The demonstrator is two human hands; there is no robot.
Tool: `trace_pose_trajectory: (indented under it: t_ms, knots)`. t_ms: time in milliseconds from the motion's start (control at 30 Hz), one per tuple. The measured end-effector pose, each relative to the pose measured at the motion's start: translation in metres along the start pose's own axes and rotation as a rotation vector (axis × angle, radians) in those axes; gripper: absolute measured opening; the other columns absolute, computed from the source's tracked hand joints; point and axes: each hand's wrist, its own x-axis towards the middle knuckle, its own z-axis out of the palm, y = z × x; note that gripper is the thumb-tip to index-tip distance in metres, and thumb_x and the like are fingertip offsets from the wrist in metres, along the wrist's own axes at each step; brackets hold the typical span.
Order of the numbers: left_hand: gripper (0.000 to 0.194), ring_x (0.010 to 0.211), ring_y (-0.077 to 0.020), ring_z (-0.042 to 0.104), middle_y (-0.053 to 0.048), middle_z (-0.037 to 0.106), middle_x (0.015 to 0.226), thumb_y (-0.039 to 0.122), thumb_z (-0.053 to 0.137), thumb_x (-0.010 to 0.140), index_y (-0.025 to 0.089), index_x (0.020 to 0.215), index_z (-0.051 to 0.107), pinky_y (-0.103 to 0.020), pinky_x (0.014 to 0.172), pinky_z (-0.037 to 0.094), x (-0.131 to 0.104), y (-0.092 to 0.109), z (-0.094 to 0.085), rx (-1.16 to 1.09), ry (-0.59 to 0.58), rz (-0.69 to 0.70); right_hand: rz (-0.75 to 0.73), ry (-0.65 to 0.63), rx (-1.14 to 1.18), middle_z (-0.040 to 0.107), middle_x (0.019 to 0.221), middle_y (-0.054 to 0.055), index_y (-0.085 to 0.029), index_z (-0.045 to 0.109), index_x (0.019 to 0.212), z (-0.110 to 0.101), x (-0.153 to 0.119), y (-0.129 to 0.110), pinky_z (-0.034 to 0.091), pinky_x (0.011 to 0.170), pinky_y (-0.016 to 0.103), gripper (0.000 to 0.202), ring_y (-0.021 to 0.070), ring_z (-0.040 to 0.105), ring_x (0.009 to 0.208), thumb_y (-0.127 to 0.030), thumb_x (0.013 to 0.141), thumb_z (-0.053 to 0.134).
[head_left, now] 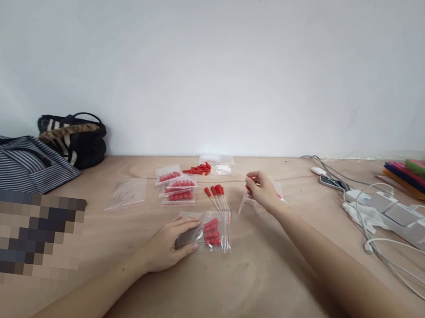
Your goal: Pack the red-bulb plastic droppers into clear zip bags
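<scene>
My left hand (171,241) rests on the left end of a clear zip bag (224,222) holding several red bulb-shaped pieces, its thumb and fingers curved round the plastic. To the right, my right hand (261,188) is raised a little over the table, pinching a thin clear dropper (243,201) by its red top, tip downward. Several red-topped droppers (218,193) lie fanned out just behind the bag. Three bags of red pieces (180,191) overlap farther back on the left. Partly behind my right hand lies another flat bag (280,192).
Loose red pieces (199,169) and a bag of clear tubes (222,168) lie near the wall. A flat bag (129,192) and striped bag (22,161) are left. Chargers (403,213), cables and colourful folders (422,179) stand right.
</scene>
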Motion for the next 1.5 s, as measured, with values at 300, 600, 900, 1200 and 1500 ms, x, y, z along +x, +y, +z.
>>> trace_pose_trajectory:
  t_ms: [300,600,900,1200,1500]
  knots:
    - [0.042,0.115,-0.0221,0.042,-0.003,0.049,0.124,0.038,0.048,0.08,0.024,0.119,0.046,-0.043,0.103,0.023,0.001,0.005,0.0,-0.009,-0.003,-0.01,0.064,0.137,0.387,0.053,0.06,-0.005,-0.02,0.044,0.081,-0.001,-0.054,0.016,0.046,0.049,0.025,0.034,0.009,0.052,0.049,-0.044,0.063,0.06]
    - [0.049,0.12,-0.0235,0.036,-0.005,0.038,0.132,0.04,0.048,0.078,0.022,0.124,0.041,-0.039,0.1,0.03,-0.001,0.004,0.0,0.001,-0.006,-0.065,0.191,0.164,0.591,0.056,0.061,-0.003,-0.022,0.039,0.075,0.015,-0.067,0.013,0.051,0.059,0.029,0.033,0.0126,0.058,0.056,-0.034,0.061,0.067]
    - [0.048,0.121,-0.023,0.035,-0.005,0.038,0.132,0.038,0.048,0.078,0.022,0.123,0.041,-0.04,0.101,0.028,0.001,0.008,-0.002,0.015,-0.032,-0.073,0.2,0.044,0.548,0.059,0.056,-0.002,-0.02,0.042,0.07,0.025,-0.075,0.013,0.046,0.053,0.025,0.039,0.0106,0.055,0.05,-0.039,0.054,0.071]
    - [0.051,0.119,-0.0227,0.037,-0.006,0.04,0.131,0.037,0.048,0.079,0.019,0.125,0.038,-0.041,0.101,0.028,0.002,0.005,0.0,0.013,-0.014,-0.049,0.196,-0.043,0.621,0.062,0.061,-0.001,-0.017,0.049,0.069,0.031,-0.08,0.007,0.047,0.065,0.025,0.038,0.0114,0.059,0.062,-0.039,0.05,0.073]
    - [0.053,0.12,-0.023,0.037,-0.007,0.039,0.131,0.038,0.048,0.079,0.017,0.126,0.036,-0.041,0.1,0.029,0.001,0.006,-0.001,0.031,-0.018,-0.051,0.177,-0.341,0.402,0.056,0.053,-0.004,-0.015,0.062,0.076,0.039,-0.076,0.01,0.038,0.046,0.022,0.028,0.0065,0.045,0.043,-0.032,0.055,0.069]
